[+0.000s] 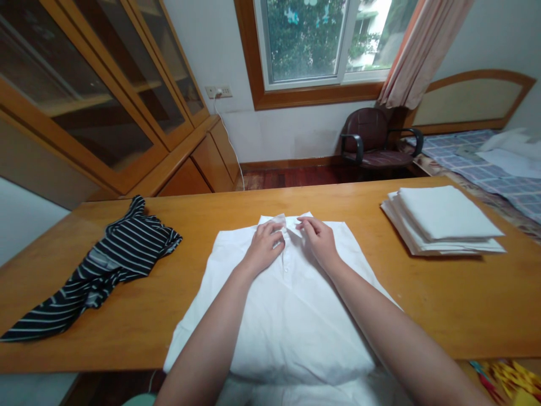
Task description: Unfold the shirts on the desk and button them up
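Has one white, buttoned fabric shirt (pixel 291 316) and one black-and-white striped garment (pixel 129 245) ahead — touches the shirt's collar (pixel 279 217) with half-curled left hand (pixel 265 246) and right hand (pixel 320 239), gripping or not unclear.

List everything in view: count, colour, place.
Shirt: 1, white, table centre
Garment: 1, striped black, table left
Stack: 1, white, table right
Table: 1, brown, under shirt
Cabinet: 1, brown, top left
Window: 1, white, top
Curtain: 1, pink, beside window
Chair: 1, maroon, behind table
Bed: 1, blue, back right
Sockets: count unclear, white, left of window
Cord: 1, white, below sockets
Bundle: 1, mostly yellow, bottom right
Item: 1, green, bottom left
Left hand: 1, bare, on shirt
Right hand: 1, bare, on shirt
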`<act>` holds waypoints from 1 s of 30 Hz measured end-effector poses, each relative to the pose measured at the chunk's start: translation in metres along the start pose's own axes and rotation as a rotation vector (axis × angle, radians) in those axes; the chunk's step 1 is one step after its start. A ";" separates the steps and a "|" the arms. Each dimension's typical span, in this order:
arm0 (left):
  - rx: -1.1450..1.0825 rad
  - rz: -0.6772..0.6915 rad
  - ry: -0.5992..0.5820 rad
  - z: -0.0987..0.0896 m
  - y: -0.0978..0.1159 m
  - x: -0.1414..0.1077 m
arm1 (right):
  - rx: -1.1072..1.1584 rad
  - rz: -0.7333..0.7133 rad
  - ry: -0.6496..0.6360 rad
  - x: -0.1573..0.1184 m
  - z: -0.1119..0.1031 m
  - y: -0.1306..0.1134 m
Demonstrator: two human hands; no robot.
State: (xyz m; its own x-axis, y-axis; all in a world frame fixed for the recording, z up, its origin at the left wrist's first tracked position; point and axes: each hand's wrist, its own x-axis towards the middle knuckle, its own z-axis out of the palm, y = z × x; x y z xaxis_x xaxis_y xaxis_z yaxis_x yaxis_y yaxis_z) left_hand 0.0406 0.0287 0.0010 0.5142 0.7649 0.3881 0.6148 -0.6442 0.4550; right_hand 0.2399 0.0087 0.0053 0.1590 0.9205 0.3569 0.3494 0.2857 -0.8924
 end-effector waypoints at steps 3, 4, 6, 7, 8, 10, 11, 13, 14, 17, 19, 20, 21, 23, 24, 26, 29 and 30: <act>-0.053 -0.064 0.140 -0.003 -0.005 0.003 | -0.146 0.044 -0.068 0.001 0.002 0.001; -0.053 -0.107 0.215 -0.005 -0.007 0.004 | -0.199 0.063 -0.090 0.001 0.003 0.001; -0.029 -0.206 0.373 -0.008 -0.013 0.005 | -0.290 0.091 -0.112 0.000 0.004 0.001; -0.015 -0.247 0.438 -0.010 -0.016 0.005 | -0.327 0.097 -0.112 0.000 0.004 0.001; -0.006 -0.276 0.480 -0.011 -0.019 0.005 | -0.354 0.097 -0.111 0.000 0.004 0.002; 0.002 -0.297 0.483 -0.012 -0.024 0.004 | -0.383 0.067 -0.112 0.000 0.004 0.003; 0.005 -0.294 0.450 -0.012 -0.026 0.004 | -0.391 0.030 -0.110 0.000 0.004 0.005; 0.018 -0.274 0.340 -0.009 -0.028 0.002 | -0.408 -0.082 -0.086 0.000 0.004 0.007; 0.028 -0.263 0.279 -0.008 -0.028 0.001 | -0.415 -0.144 -0.067 0.000 0.004 0.008; 0.053 -0.224 0.153 -0.005 -0.026 0.000 | -0.408 -0.271 -0.045 0.001 0.005 0.010; 0.038 -0.194 0.088 -0.006 -0.024 -0.001 | -0.382 -0.305 -0.073 0.002 0.006 0.011; 0.019 -0.183 0.061 -0.007 -0.023 -0.001 | -0.369 -0.313 -0.089 0.002 0.006 0.011; -0.004 -0.175 0.041 -0.008 -0.023 0.000 | -0.357 -0.319 -0.103 0.002 0.006 0.011; -0.045 -0.174 0.039 -0.009 -0.023 0.000 | -0.341 -0.323 -0.127 0.002 0.006 0.011; -0.055 -0.178 0.053 -0.009 -0.024 0.001 | -0.342 -0.319 -0.137 0.002 0.007 0.011; -0.053 -0.178 0.077 -0.008 -0.026 0.001 | -0.377 -0.285 -0.164 0.001 0.007 0.009; -0.026 -0.162 0.080 -0.003 -0.030 -0.001 | -0.479 -0.207 -0.228 -0.003 0.009 0.004; -0.016 -0.155 0.074 -0.002 -0.031 -0.001 | -0.509 -0.191 -0.247 -0.004 0.009 0.002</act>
State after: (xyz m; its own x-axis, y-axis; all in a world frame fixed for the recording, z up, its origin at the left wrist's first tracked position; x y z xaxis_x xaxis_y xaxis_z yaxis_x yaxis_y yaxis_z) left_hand 0.0195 0.0481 -0.0123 0.3682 0.8532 0.3695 0.6734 -0.5187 0.5267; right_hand 0.2311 0.0078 -0.0002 -0.1487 0.9175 0.3689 0.7589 0.3451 -0.5523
